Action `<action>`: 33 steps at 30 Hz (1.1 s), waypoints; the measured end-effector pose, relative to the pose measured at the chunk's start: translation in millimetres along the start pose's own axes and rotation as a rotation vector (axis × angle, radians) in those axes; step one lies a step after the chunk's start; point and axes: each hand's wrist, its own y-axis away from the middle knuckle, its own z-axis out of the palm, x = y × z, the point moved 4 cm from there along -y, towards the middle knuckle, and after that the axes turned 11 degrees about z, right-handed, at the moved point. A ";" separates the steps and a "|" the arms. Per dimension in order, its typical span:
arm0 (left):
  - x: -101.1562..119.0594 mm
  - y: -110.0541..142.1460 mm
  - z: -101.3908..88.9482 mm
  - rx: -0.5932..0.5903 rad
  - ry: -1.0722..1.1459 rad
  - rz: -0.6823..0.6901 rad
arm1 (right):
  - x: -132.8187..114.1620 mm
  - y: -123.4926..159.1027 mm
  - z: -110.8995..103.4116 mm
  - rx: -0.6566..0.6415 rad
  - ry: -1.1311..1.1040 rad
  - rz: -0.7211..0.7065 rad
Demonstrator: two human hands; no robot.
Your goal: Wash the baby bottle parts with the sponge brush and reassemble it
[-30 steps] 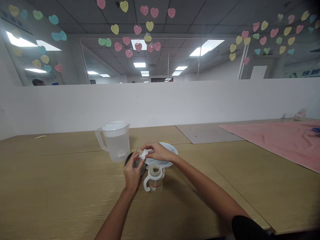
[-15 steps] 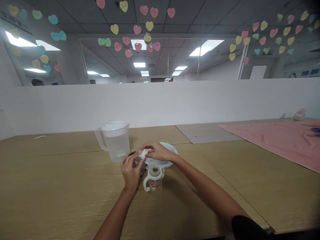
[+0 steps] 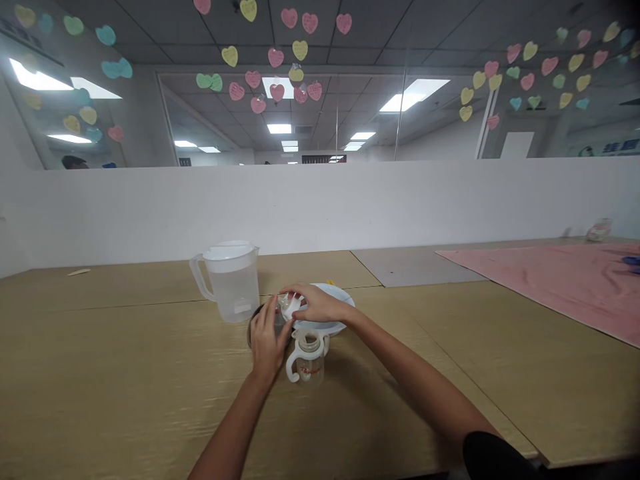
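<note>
Left hand (image 3: 267, 343) just got shifted, can't tell its grip, white cap (image 3: 293, 307) still pinched by right hand (image 3: 319, 304), so bottle (image 3: 310, 365) is left open.

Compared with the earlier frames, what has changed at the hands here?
The left hand has shifted slightly right, its fingers now straighter and closer together. The right hand has spread its fingers a little around the small white piece, which it still holds. The handled bottle, pitcher and plate stayed put.
</note>
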 end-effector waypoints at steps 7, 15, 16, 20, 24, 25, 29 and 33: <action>2.2 -2.1 -4.4 0.054 0.045 -0.091 | -9.7 7.2 -12.0 0.054 0.209 0.058; 1.7 1.9 -20.5 0.058 -0.045 -0.090 | -38.2 38.5 -23.0 0.211 -0.182 0.119; 3.4 4.2 -23.4 0.068 -0.045 -0.101 | -40.7 44.9 -18.3 0.204 -0.176 0.111; 16.0 18.1 -36.5 0.026 0.040 -0.151 | -35.4 64.9 1.3 0.232 -0.034 0.065; 32.5 32.6 -52.4 -0.107 0.179 -0.181 | -17.0 70.9 9.1 0.322 -0.002 0.057; 36.0 34.9 -56.4 -0.132 0.197 -0.186 | -13.0 71.4 10.5 0.325 -0.004 0.060; 46.0 35.7 -64.4 -0.187 0.312 -0.156 | 0.1 76.8 17.0 0.360 -0.046 0.126; 47.8 31.4 -51.5 -0.252 0.391 -0.027 | 7.3 89.0 28.1 0.475 -0.106 0.130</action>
